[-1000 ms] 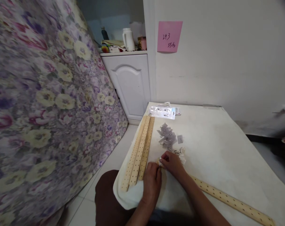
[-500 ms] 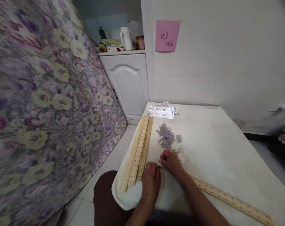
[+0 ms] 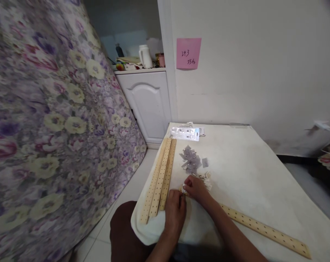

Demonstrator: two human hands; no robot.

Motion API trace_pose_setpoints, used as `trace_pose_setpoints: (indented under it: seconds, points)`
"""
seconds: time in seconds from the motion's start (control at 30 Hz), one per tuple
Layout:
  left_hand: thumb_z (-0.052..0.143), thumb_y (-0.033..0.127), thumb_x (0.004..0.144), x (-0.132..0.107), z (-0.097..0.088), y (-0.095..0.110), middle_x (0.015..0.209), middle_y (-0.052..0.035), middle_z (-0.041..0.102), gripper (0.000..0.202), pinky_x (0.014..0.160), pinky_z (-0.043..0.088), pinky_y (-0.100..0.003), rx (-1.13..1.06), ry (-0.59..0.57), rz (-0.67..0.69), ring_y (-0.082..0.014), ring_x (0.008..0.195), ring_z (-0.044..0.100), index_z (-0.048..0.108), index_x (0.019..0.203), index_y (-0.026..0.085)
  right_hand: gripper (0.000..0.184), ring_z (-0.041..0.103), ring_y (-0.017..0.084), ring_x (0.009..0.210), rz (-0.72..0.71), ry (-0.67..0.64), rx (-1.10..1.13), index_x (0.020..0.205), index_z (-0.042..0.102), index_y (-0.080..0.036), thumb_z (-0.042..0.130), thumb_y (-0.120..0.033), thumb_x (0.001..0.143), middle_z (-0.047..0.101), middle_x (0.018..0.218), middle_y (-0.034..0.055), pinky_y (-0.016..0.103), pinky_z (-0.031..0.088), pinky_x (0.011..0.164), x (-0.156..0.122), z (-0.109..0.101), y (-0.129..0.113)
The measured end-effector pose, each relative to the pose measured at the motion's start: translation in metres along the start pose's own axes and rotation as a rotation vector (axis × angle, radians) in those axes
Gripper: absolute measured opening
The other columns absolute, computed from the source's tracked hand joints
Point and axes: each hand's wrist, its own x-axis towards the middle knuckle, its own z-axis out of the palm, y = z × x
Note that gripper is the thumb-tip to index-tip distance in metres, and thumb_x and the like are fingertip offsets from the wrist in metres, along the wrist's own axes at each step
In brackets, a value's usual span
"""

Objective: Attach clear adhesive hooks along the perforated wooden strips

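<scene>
A long pale-wood strip with rows of holes (image 3: pixel 265 230) runs from between my hands, under my right forearm, to the lower right. My left hand (image 3: pixel 176 208) is closed at the strip's near-left end, fingers curled over it. Just above, my right hand (image 3: pixel 197 188) pinches a small white piece (image 3: pixel 184 187) against that end; its exact kind is too small to tell. Right beyond my right hand lies a little heap of white pieces (image 3: pixel 207 179). Farther back is a pile of small grey translucent packets (image 3: pixel 191 160), with a single grey packet (image 3: pixel 205 162) beside it.
Several more perforated wooden strips (image 3: pixel 157 178) lie along the table's left edge. A clear blister pack (image 3: pixel 184 133) rests at the back of the cloth-covered table (image 3: pixel 246 174). Floral fabric (image 3: pixel 58 127) hangs at the left, and a white cabinet (image 3: pixel 148 105) stands behind.
The camera view has tilted up slightly, shifting the scene downward. Both hands stay at the strip's end, with the white piece still pinched in my right fingers.
</scene>
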Motion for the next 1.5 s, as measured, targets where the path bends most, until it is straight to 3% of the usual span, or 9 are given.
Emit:
trace_pose_setpoints:
  seconds: [0.27, 0.37, 0.5, 0.6, 0.73, 0.9, 1.1, 1.5]
  points:
    - [0.047, 0.018, 0.085, -0.001, -0.001, 0.001, 0.078, -0.0017, 0.051, 0.010, 0.069, 0.041, -0.030, 0.004, 0.027, 0.001, -0.0175, 0.077, 0.051, 0.051, 0.076, 0.020, 0.015, 0.057, 0.010, 0.048, 0.027, -0.002, 0.093, 0.087, 0.060, -0.015, 0.051, -0.016, 0.076, 0.066, 0.075, 0.0022, 0.020, 0.041, 0.048, -0.003, -0.006, 0.000]
    - [0.047, 0.018, 0.085, -0.001, 0.000, 0.000, 0.079, -0.0017, 0.051, 0.009, 0.069, 0.041, -0.030, 0.005, 0.034, 0.001, -0.0175, 0.077, 0.051, 0.051, 0.077, 0.020, 0.018, 0.058, 0.011, 0.050, 0.013, 0.046, 0.111, 0.092, 0.060, -0.016, 0.048, -0.022, 0.079, 0.066, 0.085, 0.0041, 0.022, 0.044, 0.050, -0.010, -0.025, 0.002]
    - [0.047, 0.020, 0.086, -0.001, 0.002, -0.003, 0.079, -0.0019, 0.051, 0.009, 0.070, 0.041, -0.031, -0.002, 0.043, 0.006, -0.0179, 0.078, 0.051, 0.052, 0.079, 0.020, 0.017, 0.061, 0.016, 0.062, -0.028, 0.192, 0.086, 0.082, 0.063, -0.019, 0.050, -0.028, 0.078, 0.066, 0.076, 0.0029, 0.026, 0.046, 0.059, -0.025, -0.060, 0.020]
    - [0.048, 0.023, 0.086, -0.001, 0.003, -0.005, 0.080, -0.0019, 0.052, 0.006, 0.070, 0.041, -0.031, -0.007, 0.050, 0.001, -0.0183, 0.077, 0.052, 0.052, 0.082, 0.020, 0.016, 0.060, 0.018, 0.064, 0.023, 0.208, 0.051, 0.078, 0.064, -0.019, 0.051, -0.029, 0.077, 0.066, 0.071, 0.0022, 0.027, 0.044, 0.060, -0.040, -0.074, 0.039]
    - [0.049, 0.024, 0.085, -0.003, 0.002, -0.006, 0.081, -0.0018, 0.052, 0.006, 0.068, 0.042, -0.032, -0.008, 0.054, 0.000, -0.0183, 0.074, 0.051, 0.052, 0.088, 0.020, 0.015, 0.059, 0.018, 0.064, 0.043, 0.141, 0.023, 0.077, 0.065, -0.019, 0.053, -0.029, 0.075, 0.065, 0.067, 0.0014, 0.026, 0.041, 0.061, -0.054, -0.066, 0.051]
    - [0.048, 0.023, 0.084, -0.007, -0.002, -0.005, 0.084, -0.0026, 0.053, 0.012, 0.070, 0.045, -0.033, -0.008, 0.050, 0.015, -0.0186, 0.076, 0.053, 0.053, 0.095, 0.020, 0.014, 0.059, 0.017, 0.067, 0.089, 0.138, -0.098, 0.081, 0.067, -0.022, 0.059, -0.030, 0.072, 0.067, 0.072, 0.0013, 0.025, 0.038, 0.060, -0.055, -0.051, 0.046]
    - [0.047, 0.023, 0.086, -0.017, -0.006, -0.005, 0.095, -0.0052, 0.057, 0.024, 0.075, 0.048, -0.033, -0.056, 0.036, 0.033, -0.0182, 0.083, 0.056, 0.052, 0.110, 0.019, 0.012, 0.060, 0.017, 0.072, 0.119, 0.147, -0.177, 0.070, 0.066, -0.023, 0.056, -0.029, 0.075, 0.069, 0.076, 0.0007, 0.024, 0.035, 0.061, -0.052, -0.049, 0.041]
    - [0.045, 0.022, 0.087, -0.021, -0.006, -0.006, 0.097, -0.0062, 0.057, 0.025, 0.081, 0.047, -0.033, -0.095, 0.027, 0.059, -0.0191, 0.089, 0.056, 0.053, 0.111, 0.019, 0.015, 0.061, 0.017, 0.071, 0.085, 0.139, -0.121, 0.069, 0.068, -0.023, 0.055, -0.029, 0.074, 0.069, 0.075, 0.0009, 0.024, 0.036, 0.061, -0.046, -0.046, 0.045]
